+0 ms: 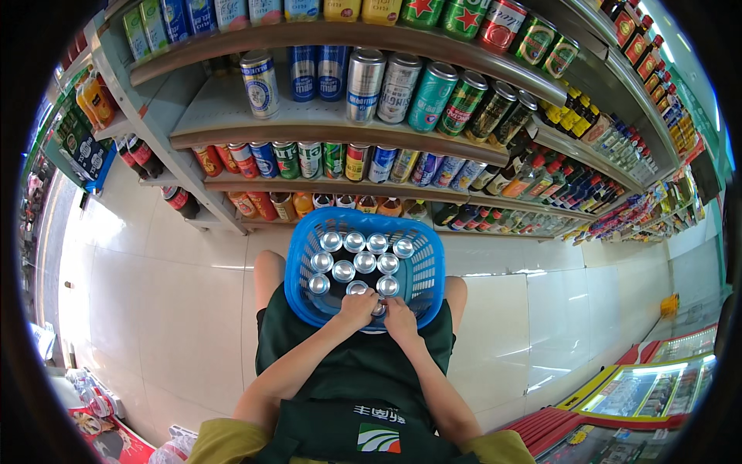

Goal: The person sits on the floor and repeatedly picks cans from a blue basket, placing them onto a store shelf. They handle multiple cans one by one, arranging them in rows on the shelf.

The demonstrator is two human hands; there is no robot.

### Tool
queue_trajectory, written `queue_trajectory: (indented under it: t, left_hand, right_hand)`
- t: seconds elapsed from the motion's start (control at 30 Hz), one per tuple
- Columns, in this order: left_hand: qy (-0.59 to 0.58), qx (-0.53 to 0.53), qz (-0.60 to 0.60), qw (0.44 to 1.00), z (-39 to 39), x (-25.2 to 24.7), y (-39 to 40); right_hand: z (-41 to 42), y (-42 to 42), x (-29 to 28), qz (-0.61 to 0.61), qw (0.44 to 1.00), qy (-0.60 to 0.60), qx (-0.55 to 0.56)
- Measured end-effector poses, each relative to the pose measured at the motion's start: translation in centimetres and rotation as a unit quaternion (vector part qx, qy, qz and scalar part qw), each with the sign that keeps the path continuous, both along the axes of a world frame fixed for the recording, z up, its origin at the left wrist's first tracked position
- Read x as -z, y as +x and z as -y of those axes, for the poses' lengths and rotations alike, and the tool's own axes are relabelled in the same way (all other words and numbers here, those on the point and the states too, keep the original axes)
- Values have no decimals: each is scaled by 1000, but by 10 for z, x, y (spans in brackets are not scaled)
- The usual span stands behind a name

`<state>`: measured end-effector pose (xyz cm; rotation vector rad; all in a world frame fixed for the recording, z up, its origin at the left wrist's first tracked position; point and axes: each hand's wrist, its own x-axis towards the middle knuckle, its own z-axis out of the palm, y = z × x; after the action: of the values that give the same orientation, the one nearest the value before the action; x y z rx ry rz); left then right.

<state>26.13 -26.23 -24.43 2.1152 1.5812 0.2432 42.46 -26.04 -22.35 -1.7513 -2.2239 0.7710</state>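
A blue plastic basket [294, 264] rests across my lap, over a dark green apron [313, 359]. Several drink cans stand in it, their silver ends facing up. Near the basket's close side, my left hand [358, 308] and my right hand [401, 319] meet around one drink can [378, 310]. Fingers of both hands touch that can and cover much of it. Another can [357, 287] sits just beyond my left fingers and is partly covered by them. Dark gaps and bare blue bottom show between the cans.
Ahead stands a shelf unit [330, 138] stocked with cans and bottles. One middle shelf [214, 110] has bare board around a single can [259, 84]. Tiled floor [168, 301] lies on both sides. Glass-topped freezers [632, 388] are at lower right, and bottled packs [95, 394] at lower left.
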Motion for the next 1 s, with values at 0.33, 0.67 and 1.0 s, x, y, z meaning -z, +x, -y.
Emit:
queue_trajectory:
  t: [0.33,0.67,1.0]
  left_hand:
    - [-21,2,-69,997,-9,10,17]
    - [-14,39,-66,997,-16,14,3]
    - [15,-21,200,979,-30,-85,-46]
  right_hand:
    - [3,7,14,-22,1000,1,10]
    - [-5,11,21,-106,991,-50,66]
    - [-21,25,-1,-260,956,-126,44]
